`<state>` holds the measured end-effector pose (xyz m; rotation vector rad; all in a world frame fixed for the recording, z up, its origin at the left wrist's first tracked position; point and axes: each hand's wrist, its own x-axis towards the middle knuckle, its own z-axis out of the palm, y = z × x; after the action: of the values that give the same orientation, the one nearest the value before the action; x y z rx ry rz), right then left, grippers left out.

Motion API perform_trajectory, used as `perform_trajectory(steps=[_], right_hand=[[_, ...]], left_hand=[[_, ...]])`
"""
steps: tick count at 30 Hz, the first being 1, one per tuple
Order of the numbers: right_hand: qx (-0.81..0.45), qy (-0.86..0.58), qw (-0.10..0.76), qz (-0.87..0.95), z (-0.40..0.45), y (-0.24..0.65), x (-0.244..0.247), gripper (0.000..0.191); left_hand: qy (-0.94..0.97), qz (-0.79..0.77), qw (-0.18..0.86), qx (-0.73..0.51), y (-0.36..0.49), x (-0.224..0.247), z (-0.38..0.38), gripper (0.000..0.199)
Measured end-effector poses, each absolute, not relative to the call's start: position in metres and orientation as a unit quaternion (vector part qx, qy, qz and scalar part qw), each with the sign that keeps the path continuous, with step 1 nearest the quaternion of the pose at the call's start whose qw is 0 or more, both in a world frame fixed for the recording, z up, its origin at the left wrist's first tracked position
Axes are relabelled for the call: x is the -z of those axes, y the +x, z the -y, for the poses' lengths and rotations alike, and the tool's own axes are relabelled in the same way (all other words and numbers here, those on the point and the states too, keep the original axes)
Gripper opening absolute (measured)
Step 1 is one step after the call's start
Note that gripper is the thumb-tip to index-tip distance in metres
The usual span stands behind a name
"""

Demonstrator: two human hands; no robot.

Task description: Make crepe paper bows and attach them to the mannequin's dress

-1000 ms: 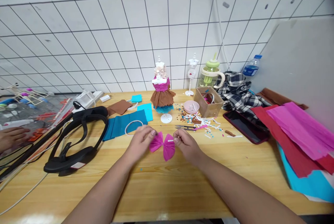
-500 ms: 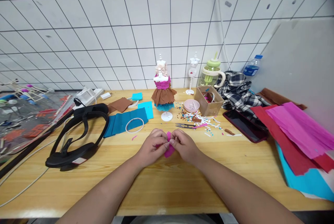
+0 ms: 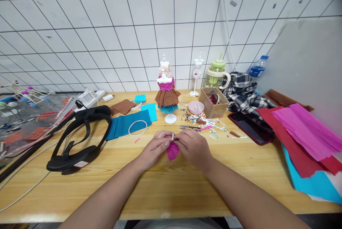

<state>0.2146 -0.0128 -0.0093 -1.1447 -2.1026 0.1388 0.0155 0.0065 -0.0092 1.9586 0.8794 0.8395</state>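
Between both hands is a small piece of magenta crepe paper [image 3: 173, 152], gathered at its upper end and fanning out below. My left hand [image 3: 157, 149] pinches it from the left with thumb and forefinger. At the gathered end a thin white strip [image 3: 172, 136] sticks up, and the closed fingertips of my right hand [image 3: 194, 147] are on it and the paper. Black thread snips [image 3: 190, 127] lie just beyond my right hand. Farther back, a small dress form in a magenta and brown paper dress [image 3: 167, 95] stands on a white base.
Paper scraps [image 3: 211, 122] lie around a pink dish [image 3: 196, 107] and a cardboard box [image 3: 213, 102]. On the right are a phone [image 3: 249, 127] and coloured crepe sheets [image 3: 307, 133]. A black headset strap [image 3: 80, 140], teal paper [image 3: 128, 125] and a white ring [image 3: 138, 128] lie left.
My right hand has turned more over the top of the magenta paper. The white strip now shows upright at the gather, and the paper's lower part is more visible.
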Motion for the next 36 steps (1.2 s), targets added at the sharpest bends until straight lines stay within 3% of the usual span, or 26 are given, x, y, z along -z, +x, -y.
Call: perform_trajectory(steps=[7, 13, 18, 24, 36], right_hand=[[0.0, -0.451, 0.3, 0.841, 0.015, 0.218, 0.008, 0.026], [0.009, -0.469, 0.261, 0.844, 0.019, 0.214, 0.008, 0.025], [-0.168, -0.504, 0.325, 0.783, 0.017, 0.209, 0.008, 0.007], [-0.301, -0.499, 0.366, 0.725, 0.014, 0.207, 0.014, 0.011], [-0.205, -0.437, 0.335, 0.809, 0.023, 0.209, 0.011, 0.025]], left_hand=[[0.851, -0.331, 0.294, -0.282, 0.015, 0.0, -0.004, 0.033], [0.877, -0.305, 0.277, -0.248, 0.017, -0.004, -0.003, 0.03], [0.876, -0.322, 0.253, -0.254, 0.018, -0.005, -0.001, 0.026], [0.858, -0.363, 0.225, -0.287, 0.018, 0.002, -0.003, 0.023], [0.823, -0.395, 0.186, -0.363, 0.019, 0.009, -0.01, 0.018]])
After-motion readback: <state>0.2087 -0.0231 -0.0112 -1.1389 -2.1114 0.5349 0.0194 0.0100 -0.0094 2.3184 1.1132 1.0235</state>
